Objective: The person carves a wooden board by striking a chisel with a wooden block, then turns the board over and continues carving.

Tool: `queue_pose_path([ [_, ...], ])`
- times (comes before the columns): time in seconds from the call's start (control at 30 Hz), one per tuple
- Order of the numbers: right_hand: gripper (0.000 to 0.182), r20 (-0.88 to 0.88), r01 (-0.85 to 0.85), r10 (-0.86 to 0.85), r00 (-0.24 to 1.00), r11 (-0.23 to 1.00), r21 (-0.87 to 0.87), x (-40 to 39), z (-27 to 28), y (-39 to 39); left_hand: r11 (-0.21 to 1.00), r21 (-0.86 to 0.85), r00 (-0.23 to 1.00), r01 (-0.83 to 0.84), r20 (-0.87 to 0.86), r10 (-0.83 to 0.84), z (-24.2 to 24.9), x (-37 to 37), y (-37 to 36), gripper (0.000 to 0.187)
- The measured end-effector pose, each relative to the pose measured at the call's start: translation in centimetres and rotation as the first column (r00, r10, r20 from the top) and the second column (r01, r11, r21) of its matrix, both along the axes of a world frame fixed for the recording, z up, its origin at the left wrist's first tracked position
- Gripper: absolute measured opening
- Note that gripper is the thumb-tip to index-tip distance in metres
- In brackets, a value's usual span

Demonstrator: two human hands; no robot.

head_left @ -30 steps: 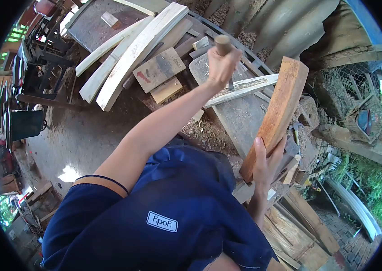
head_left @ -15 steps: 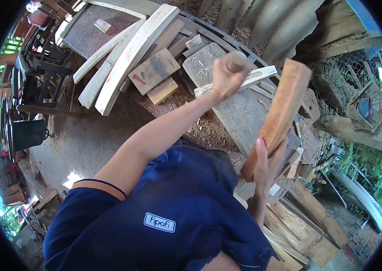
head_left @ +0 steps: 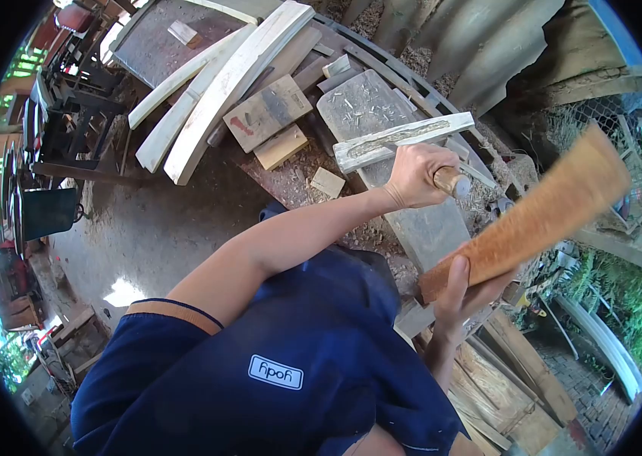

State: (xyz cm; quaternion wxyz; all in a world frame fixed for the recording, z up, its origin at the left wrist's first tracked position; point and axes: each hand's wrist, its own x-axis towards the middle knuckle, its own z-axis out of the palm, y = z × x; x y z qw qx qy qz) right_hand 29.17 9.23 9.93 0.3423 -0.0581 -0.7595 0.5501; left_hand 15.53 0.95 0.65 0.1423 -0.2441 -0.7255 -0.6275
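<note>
My left hand [head_left: 418, 176] is wrapped around a chisel [head_left: 452, 183], whose round wooden handle end points to the right. The chisel's blade is mostly hidden by the fist, close to a pale wooden piece [head_left: 404, 140] with a rough, dark slot cut along it. That piece lies across a grey board on the bench. Lower right, my right hand [head_left: 454, 292] grips a thick, brown wooden mallet [head_left: 537, 209] near its narrower end. Its broad end is raised to the upper right, blurred by motion and apart from the chisel.
Long curved timbers [head_left: 234, 91] and stacked wood blocks [head_left: 268, 114] lie on the bench to the left. A small offcut [head_left: 328, 182] sits among the shavings. Planks [head_left: 507, 380] stand low on the right. Corrugated sheeting [head_left: 480, 53] borders the bench's far side.
The mallet has swung from nearly upright to a slant toward the right. My left hand has moved right and down, and the chisel handle now leans right. The small offcut has come into view.
</note>
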Motion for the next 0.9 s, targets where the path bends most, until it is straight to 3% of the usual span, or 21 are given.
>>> queue_pose_path([
  [0.03, 0.053, -0.002, 0.001, -0.001, 1.000, 1.000, 0.001, -0.1, 0.3, -0.1, 0.999, 0.036, 1.000, 0.006, 0.009, -0.006, 0.1, -0.1, 0.0, 0.018],
  [0.1, 0.053, 0.520, -0.202, 0.054, 0.852, 0.952, 0.231, -0.4, 1.3, -0.2, 0.998, 0.060, 1.000, -0.013, 0.001, 0.013, 0.4, 0.1, 0.0, 0.017],
  [0.17, 0.051, 0.534, -0.226, 0.078, 0.842, 0.950, 0.217, -0.6, 1.3, 0.0, 0.996, 0.084, 0.999, -0.040, -0.007, 0.040, 0.3, -0.4, -0.2, 0.016],
  [0.23, 0.048, 0.431, -0.183, 0.117, 0.895, 0.976, 0.117, -0.5, 1.0, -0.2, 0.983, 0.170, 0.969, 0.074, 0.221, -0.112, -0.1, -1.7, -0.7, 0.015],
  [0.33, 0.048, 0.412, -0.125, 0.084, 0.907, 0.989, 0.073, -0.3, 0.8, -0.4, 0.900, 0.419, 0.936, -0.117, 0.348, -0.041, 1.1, -4.7, -2.0, 0.014],
  [0.37, 0.048, 0.411, -0.120, 0.080, 0.908, 0.990, 0.072, 0.0, 0.6, -0.3, 0.902, 0.418, 0.937, -0.112, 0.348, -0.045, 1.3, -5.6, -2.8, 0.014],
  [0.43, 0.049, 0.466, -0.125, 0.083, 0.881, 0.990, 0.062, 0.4, 0.2, 0.1, 0.831, 0.519, 0.839, -0.199, 0.529, -0.130, 1.7, -7.0, -4.4, 0.013],
  [0.9, 0.049, 0.505, -0.085, 0.111, 0.856, 0.994, -0.075, 1.6, -1.0, 0.5, 0.924, 0.347, 0.860, -0.160, 0.508, -0.041, 2.9, -4.0, -3.5, 0.013],
])
